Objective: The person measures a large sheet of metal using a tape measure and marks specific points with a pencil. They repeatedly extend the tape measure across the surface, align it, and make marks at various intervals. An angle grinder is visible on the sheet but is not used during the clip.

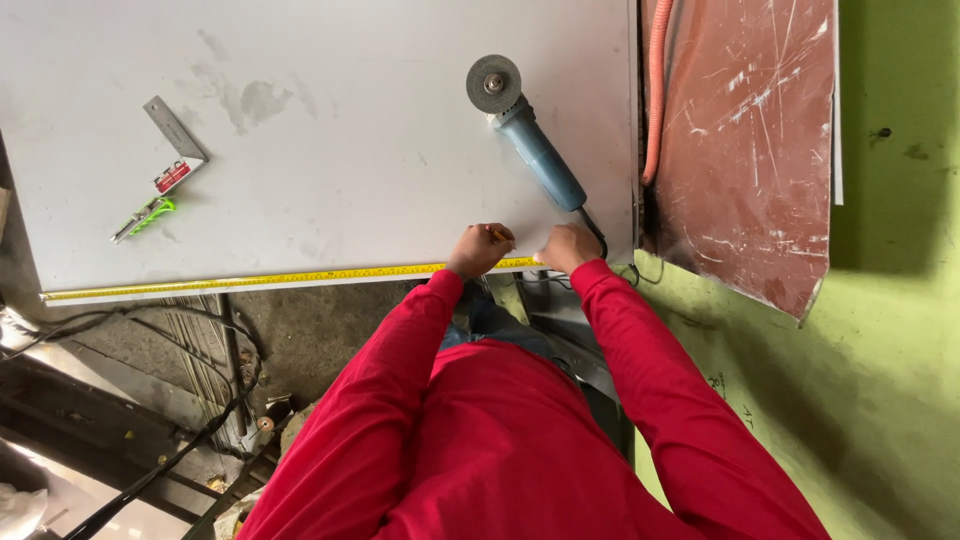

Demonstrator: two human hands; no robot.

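We see the left hand [479, 249] closed around a thin yellow pencil [497, 235], its tip on the large pale grey metal sheet [350, 150]. The right hand [566, 247] presses the yellow measuring tape [250, 281] flat along the sheet's near edge; we cannot tell its grip. Just beyond lies a blue angle grinder [525, 130]. Far left rests a metal try square [175, 130].

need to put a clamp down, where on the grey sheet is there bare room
The middle of the grey sheet is bare, between the metal square and the angle grinder. The upper left corner is free too. It is crowded at the near edge, where both hands work on the yellow tape measure.
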